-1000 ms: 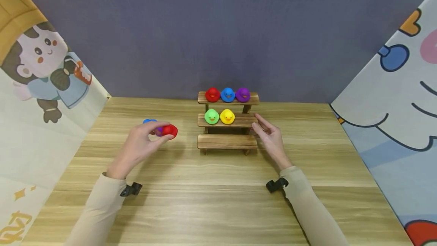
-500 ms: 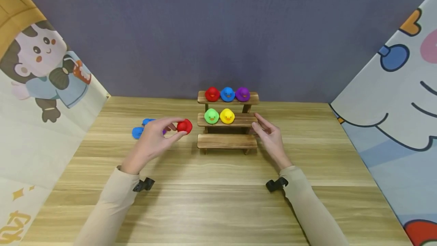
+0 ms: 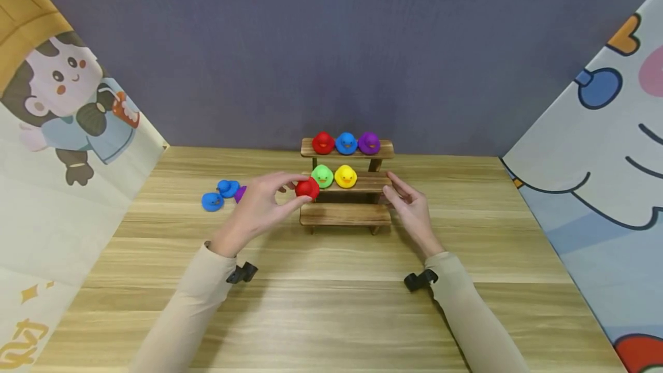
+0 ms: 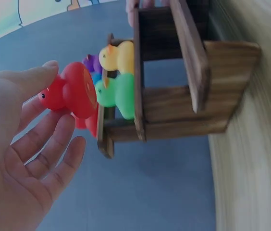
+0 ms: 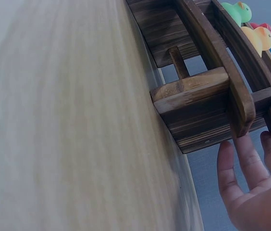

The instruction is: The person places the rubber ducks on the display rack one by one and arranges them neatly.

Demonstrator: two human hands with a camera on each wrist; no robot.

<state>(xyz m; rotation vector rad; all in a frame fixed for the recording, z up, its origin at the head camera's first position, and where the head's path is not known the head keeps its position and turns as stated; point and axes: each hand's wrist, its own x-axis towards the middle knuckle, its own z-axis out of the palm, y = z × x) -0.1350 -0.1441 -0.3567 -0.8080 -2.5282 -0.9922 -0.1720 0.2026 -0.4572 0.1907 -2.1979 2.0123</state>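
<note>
Near the centre of the head view, the left hand [image 3: 259,212] pinches a small red rubber duck [image 3: 307,188] between thumb and fingertips, just beside the left end of the three-step wooden shelf [image 3: 345,215]. This light grip leaves the duck's base free. The right hand [image 3: 411,212] is relaxed, its straight fingers touching the shelf's right side, apparently to steady it on the wooden tabletop [image 3: 331,315].

Stepped shelf [image 3: 345,214] standing mid-table [image 3: 331,304], five ducks [image 3: 346,143] sitting on its upper steps, three ducks [image 3: 220,194] lying to its left
</note>
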